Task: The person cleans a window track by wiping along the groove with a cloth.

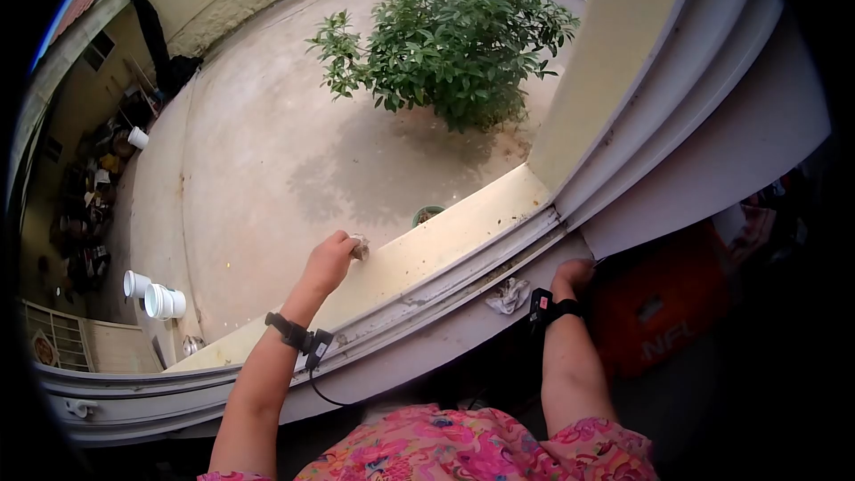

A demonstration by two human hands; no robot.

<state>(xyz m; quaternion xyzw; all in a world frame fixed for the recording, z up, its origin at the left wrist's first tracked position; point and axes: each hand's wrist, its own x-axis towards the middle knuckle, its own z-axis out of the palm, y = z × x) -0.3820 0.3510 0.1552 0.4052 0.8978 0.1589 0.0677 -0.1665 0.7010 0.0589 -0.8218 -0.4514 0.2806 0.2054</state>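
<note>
My left hand (329, 262) reaches out over the pale yellow outer window sill (463, 218). Its fingers are closed on a crumpled, dirty-looking tissue (359, 248). Dark specks are scattered along that sill, and grime lines the white window track (445, 276). On the white inner ledge (427, 347) lies another crumpled whitish tissue (508, 296), left of my right hand (574, 275). That hand is at the inner edge of the window frame, near its lower corner; its fingers are mostly hidden. Both wrists wear black straps with small devices.
The white window frame (686, 98) curves up on the right. An orange item with lettering (659, 312) is below it. Outside, a leafy bush (454, 44) grows in a concrete yard (240, 169). White buckets (165, 301) stand at the left, and a green pot (428, 214) sits below the sill.
</note>
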